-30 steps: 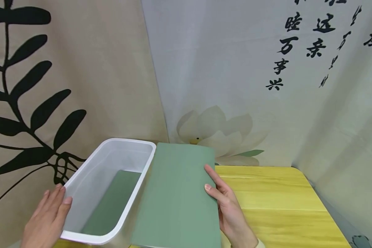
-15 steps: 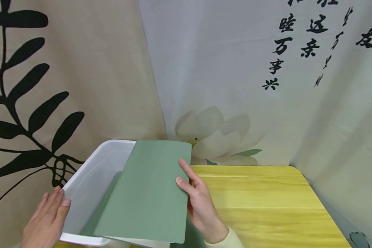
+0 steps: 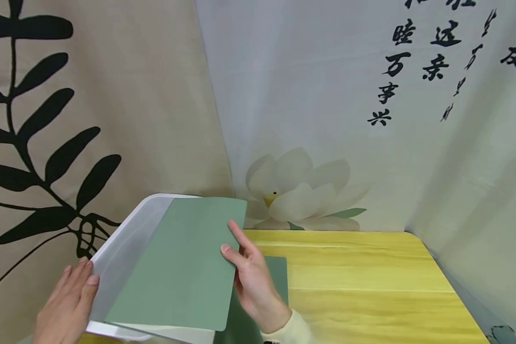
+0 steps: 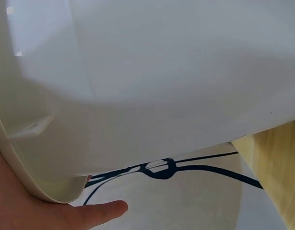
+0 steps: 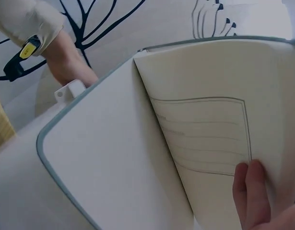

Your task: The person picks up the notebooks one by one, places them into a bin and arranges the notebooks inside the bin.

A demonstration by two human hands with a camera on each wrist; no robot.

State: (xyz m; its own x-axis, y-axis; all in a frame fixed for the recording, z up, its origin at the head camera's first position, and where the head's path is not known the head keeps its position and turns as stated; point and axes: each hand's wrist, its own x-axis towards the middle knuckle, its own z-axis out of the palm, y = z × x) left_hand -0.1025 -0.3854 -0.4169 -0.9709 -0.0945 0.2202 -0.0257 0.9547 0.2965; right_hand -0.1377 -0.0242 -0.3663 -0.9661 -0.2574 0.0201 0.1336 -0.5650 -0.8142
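My right hand (image 3: 258, 279) grips the right edge of a green-covered notebook (image 3: 182, 260), thumb and index finger on the cover. The notebook slants over the white plastic bin (image 3: 124, 258), hiding most of its inside. From the right wrist view, the notebook's pale inner cover (image 5: 104, 143) and a page with a ruled box (image 5: 205, 129) face the camera, with two fingertips (image 5: 255, 187) against the page. My left hand (image 3: 66, 303) rests with straight fingers on the bin's left rim. One finger (image 4: 106, 211) extends past that rim in the left wrist view.
Another green panel (image 3: 278, 272) shows behind my right hand; whether it belongs to the held notebook, I cannot tell. The yellow wood-grain table (image 3: 361, 282) extends to the right. A printed curtain (image 3: 318, 95) stands behind.
My right hand has carried the notebook leftward from beside the bin to over it. The green panel behind the hand has come into view. My left hand keeps its place on the rim.
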